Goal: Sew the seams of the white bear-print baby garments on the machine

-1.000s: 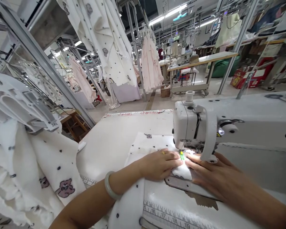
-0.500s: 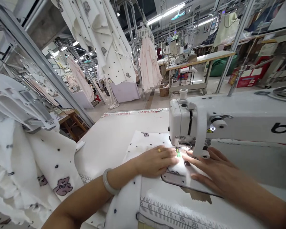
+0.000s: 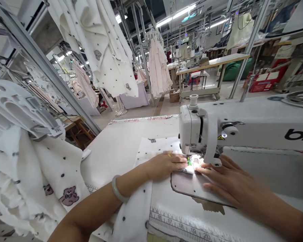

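Note:
A white sewing machine stands over the table, its lamp lighting the needle area and a green presser foot. Under the foot lies white fabric printed with bears and dots; part of it drapes toward me beneath my left forearm. My left hand rests flat on this cloth, left of the foot, fingers stretched toward it. Just right of the foot, my right hand has its fingers extended and apart, the index tip at the fabric's edge. Its upper fingers are partly hidden behind the machine's white lever.
At the left, bear-print garments hang from white clips marked 2XL. More printed cloth hangs ahead beside metal posts. A printed ruler strip runs along the near table. Behind are pink garments and another worktable.
The fabric's near edge has moved away from me toward the presser foot, baring more of the metal plate. Both hands stay beside the foot. The hanging cloth ahead has swung left.

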`<state>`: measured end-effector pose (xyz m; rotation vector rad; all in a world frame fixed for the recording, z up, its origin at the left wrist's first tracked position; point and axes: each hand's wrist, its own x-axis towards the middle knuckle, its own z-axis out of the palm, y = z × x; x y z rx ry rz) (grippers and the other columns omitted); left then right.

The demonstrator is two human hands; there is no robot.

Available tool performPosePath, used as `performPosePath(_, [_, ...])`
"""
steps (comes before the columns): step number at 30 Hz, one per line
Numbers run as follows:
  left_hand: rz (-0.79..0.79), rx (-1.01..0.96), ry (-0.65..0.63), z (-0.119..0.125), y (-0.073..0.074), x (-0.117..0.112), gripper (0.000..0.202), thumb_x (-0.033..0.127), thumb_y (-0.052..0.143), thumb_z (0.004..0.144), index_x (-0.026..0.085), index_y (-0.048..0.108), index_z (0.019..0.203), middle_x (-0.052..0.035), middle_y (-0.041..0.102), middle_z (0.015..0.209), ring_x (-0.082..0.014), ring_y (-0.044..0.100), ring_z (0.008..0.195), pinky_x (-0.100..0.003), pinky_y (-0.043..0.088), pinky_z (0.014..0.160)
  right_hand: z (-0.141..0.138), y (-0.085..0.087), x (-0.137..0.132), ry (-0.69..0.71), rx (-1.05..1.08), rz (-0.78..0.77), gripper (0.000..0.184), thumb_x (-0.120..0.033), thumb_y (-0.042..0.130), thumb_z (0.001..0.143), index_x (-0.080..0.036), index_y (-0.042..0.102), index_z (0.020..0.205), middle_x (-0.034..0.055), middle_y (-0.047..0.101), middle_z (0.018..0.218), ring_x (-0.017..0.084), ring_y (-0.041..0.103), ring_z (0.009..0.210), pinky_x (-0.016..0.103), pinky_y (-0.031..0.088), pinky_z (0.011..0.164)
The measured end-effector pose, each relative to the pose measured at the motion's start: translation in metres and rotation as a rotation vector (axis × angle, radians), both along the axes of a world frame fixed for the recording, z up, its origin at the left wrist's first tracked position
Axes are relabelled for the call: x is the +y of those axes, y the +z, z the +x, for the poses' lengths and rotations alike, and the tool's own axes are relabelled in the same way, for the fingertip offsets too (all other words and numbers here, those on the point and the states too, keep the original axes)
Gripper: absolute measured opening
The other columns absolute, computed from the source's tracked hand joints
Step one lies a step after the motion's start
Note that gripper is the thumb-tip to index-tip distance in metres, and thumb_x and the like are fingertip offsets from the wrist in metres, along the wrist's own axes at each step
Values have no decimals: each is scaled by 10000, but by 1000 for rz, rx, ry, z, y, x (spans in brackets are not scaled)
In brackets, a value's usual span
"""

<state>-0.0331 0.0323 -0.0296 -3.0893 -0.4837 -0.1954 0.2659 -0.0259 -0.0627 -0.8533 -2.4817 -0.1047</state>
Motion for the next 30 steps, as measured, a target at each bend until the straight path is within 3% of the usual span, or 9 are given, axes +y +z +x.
performPosePath(4, [5,-14,0,1,1,-14,380,123,426,1112,130,632,1431,-157,680,1459,-231,571,1455,-390,458,1231,-3,2,-2,43,-6,-19,550,-457,573,1090,-385,439,1619,-6,775,1255,231,760,1046,485,432,1175])
performPosePath(12, [-112,-129,-26,0,-16,-13,364,134,443,1113,86,633,1421,-178,691,1430,-243,607,1412,-396,494,1224,-7,-4,-6,-12,-59,43,477,-462,546,1101,-364,516,1567,30,754,1303,260,741,1124,516,362,1194])
performPosePath(20, [-222,-93,132,5,-13,-2,401,83,421,1087,142,635,1421,-144,657,1488,-230,570,1456,-397,479,1230,-7,-5,-6,-105,-67,-28,474,-483,555,1074,-406,553,1541,50,714,1414,331,698,1250,580,425,1199])
performPosePath(25, [-277,-40,210,11,-6,3,552,-62,415,952,147,646,1408,-136,662,1473,-238,584,1436,-376,508,1188,-2,-7,-4,-108,-65,-39,480,-550,556,1067,-363,603,1507,67,742,1354,340,711,1223,605,474,1166])
performPosePath(30, [-278,-64,205,11,-7,5,543,-54,414,955,153,656,1393,-140,666,1466,-236,578,1441,-402,489,1215,-2,-2,0,-73,-64,-87,532,-537,549,1066,-416,509,1583,36,779,1240,317,751,1109,587,505,1115])
